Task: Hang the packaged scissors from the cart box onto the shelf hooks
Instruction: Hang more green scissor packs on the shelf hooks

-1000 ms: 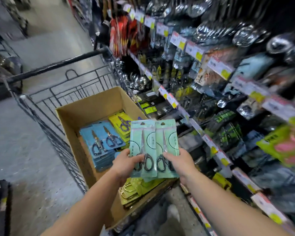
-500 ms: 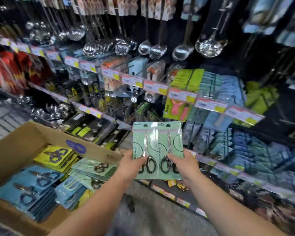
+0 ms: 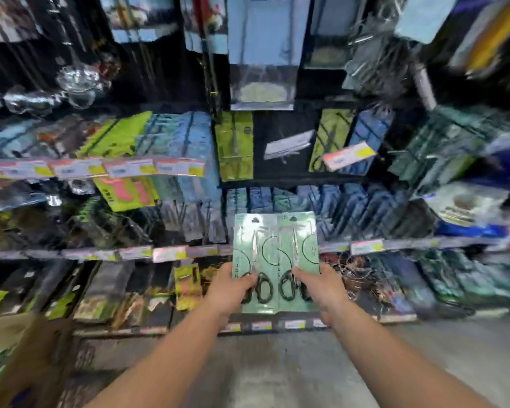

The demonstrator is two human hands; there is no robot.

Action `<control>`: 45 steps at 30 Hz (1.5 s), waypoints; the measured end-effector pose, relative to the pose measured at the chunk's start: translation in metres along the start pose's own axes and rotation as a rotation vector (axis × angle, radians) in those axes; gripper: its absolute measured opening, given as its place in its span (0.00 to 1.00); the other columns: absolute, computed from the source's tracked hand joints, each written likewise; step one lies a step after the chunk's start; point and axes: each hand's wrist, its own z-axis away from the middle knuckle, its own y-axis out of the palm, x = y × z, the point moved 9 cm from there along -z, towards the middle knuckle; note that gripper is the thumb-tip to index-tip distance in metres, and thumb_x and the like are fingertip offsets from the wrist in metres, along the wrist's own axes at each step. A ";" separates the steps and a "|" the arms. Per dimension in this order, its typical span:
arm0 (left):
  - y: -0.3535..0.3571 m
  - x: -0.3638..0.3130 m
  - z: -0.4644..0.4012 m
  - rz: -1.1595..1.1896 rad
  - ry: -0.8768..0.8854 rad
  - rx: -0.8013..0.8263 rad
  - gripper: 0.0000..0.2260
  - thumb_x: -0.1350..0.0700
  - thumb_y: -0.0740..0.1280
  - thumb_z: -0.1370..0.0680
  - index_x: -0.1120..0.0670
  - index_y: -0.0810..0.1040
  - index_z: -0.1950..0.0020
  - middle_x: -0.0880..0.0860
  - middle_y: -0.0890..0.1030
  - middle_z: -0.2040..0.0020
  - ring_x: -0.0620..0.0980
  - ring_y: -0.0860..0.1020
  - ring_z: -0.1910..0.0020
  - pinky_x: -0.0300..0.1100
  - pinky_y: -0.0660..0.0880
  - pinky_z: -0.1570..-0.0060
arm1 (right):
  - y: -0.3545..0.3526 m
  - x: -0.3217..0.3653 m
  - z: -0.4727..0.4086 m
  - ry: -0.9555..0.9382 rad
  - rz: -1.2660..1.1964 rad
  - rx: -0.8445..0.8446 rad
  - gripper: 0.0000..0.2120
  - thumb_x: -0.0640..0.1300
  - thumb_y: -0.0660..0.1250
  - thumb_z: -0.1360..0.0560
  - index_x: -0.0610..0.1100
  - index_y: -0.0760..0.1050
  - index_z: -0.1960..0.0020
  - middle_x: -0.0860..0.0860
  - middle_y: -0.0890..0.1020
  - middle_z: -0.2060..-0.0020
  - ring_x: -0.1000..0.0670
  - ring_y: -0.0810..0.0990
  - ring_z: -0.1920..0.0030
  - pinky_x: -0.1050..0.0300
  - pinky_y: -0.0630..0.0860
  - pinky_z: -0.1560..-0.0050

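- Holding two mint-green scissors packs (image 3: 276, 262) side by side, upright, hang holes at top edge.
- Left hand (image 3: 230, 293) grips left pack's lower edge, thumb curled over front by scissor handles.
- Right hand (image 3: 321, 287) pinches right pack's lower edge the same way.
- Above fingertips: packs overlap blue hanging stock on shelf (image 3: 365, 245); contact w/ hooks can't tell, blurred.
- Below wrists: bare floor (image 3: 292, 372), open room.
- Cart box (image 3: 27, 357) corner far left of fingers.

Motion blur smears the shelf goods (image 3: 171, 148); the cardboard box (image 3: 27, 363) is cut off lower left.
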 end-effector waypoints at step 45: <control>0.414 -0.146 -0.095 0.106 -0.004 0.413 0.44 0.43 0.74 0.29 0.57 0.56 0.21 0.55 0.60 0.22 0.57 0.62 0.24 0.60 0.59 0.27 | -0.381 0.027 -0.147 -0.092 -0.247 -0.233 0.32 0.55 0.73 0.28 0.44 0.69 0.30 0.49 0.79 0.36 0.50 0.79 0.42 0.48 0.76 0.39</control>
